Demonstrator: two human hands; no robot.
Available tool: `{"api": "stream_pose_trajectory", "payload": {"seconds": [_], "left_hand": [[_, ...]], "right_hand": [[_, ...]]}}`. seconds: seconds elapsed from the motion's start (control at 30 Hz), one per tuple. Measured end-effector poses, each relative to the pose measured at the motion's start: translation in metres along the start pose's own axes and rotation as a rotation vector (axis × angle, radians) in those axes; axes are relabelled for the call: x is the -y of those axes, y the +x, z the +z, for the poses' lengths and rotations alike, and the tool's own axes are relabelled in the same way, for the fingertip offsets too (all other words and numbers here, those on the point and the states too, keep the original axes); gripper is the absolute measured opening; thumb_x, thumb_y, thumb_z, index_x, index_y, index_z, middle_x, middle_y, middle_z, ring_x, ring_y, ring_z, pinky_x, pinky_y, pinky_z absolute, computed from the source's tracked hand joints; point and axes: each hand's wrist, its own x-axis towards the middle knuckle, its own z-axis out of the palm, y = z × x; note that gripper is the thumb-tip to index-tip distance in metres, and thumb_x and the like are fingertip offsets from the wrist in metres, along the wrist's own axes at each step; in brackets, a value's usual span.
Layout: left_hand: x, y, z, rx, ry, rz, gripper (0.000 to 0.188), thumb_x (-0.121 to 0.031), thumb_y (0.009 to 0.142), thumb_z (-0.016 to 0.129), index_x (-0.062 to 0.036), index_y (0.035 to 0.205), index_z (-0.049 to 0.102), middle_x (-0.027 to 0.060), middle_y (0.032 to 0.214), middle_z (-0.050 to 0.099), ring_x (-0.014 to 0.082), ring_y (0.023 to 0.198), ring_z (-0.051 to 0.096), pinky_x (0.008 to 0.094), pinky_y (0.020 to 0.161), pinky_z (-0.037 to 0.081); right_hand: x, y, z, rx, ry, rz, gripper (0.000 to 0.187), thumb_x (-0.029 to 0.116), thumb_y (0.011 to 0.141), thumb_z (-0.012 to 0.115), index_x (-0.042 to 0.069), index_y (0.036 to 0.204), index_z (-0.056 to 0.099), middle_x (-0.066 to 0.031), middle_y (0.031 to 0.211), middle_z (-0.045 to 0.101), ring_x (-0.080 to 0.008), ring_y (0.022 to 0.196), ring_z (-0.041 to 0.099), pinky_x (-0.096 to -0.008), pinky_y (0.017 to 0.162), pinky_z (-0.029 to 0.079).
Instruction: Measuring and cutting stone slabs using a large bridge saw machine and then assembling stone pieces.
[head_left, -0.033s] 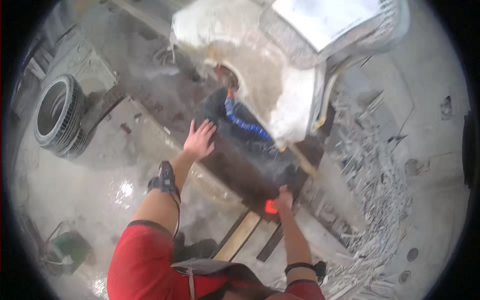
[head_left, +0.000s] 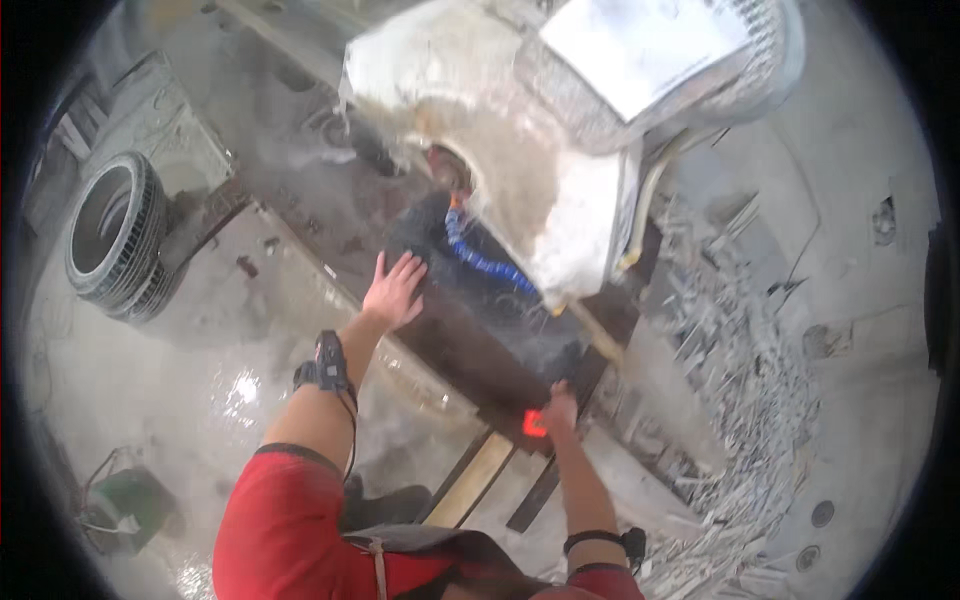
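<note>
Slab (head_left: 470,345) between tyres (head_left: 151,225) (left) and rubble (head_left: 735,375)

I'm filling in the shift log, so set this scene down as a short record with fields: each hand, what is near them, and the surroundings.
Left hand: left hand spread, fingers at the edge of a dark slab
Right hand: right hand near the slab's lower end, grip unclear; bright red patch beside it
Above slab: blue segmented hose, pale machine housing
Left side: tyres, green container
Right side: heaped pale fragments

Room between hands (head_left: 394,292), blue hose (head_left: 486,264) beyond
</note>
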Motion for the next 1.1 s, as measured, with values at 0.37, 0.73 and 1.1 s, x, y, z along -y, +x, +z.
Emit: {"api": "stream_pose_trajectory", "payload": {"seconds": [0.37, 0.73, 1.1], "left_hand": [[0.02, 0.013, -0.01, -0.02, -0.008, -0.016, 0.067, -0.039, 0.089, 0.06, -0.0097, 0.147, 0.047, 0.0067, 0.155, 0.042, 0.0249, 0.151, 0.027, 0.0615, 0.123, 0.015], [0.044, 0.017, -0.016, -0.031, 0.02, -0.011, 0.068, -0.039, 0.087, 0.06, -0.011, 0.148, 0.046, 0.0067, 0.154, 0.043, 0.0245, 0.15, 0.029, 0.0606, 0.123, 0.016], [0.066, 0.022, -0.019, -0.012, 0.041, 0.003, 0.069, -0.041, 0.088, 0.057, -0.0109, 0.149, 0.045, 0.0073, 0.155, 0.041, 0.0257, 0.151, 0.027, 0.0605, 0.123, 0.015]], "right_hand": [[0.019, 0.023, -0.026, -0.026, 0.126, 0.044, 0.05, 0.01, 0.081, 0.061, 0.001, 0.131, 0.059, -0.023, 0.147, 0.049, -0.0391, 0.115, 0.06, -0.0438, 0.105, 0.048], [0.041, 0.03, -0.031, -0.077, 0.148, 0.027, 0.051, 0.008, 0.079, 0.065, 0.001, 0.129, 0.059, -0.0211, 0.145, 0.051, -0.0408, 0.113, 0.061, -0.0437, 0.101, 0.05], [0.063, 0.041, -0.04, -0.079, 0.164, 0.046, 0.049, 0.005, 0.078, 0.066, 0.001, 0.126, 0.059, -0.0201, 0.145, 0.05, -0.0423, 0.111, 0.06, -0.0456, 0.099, 0.051]]}}
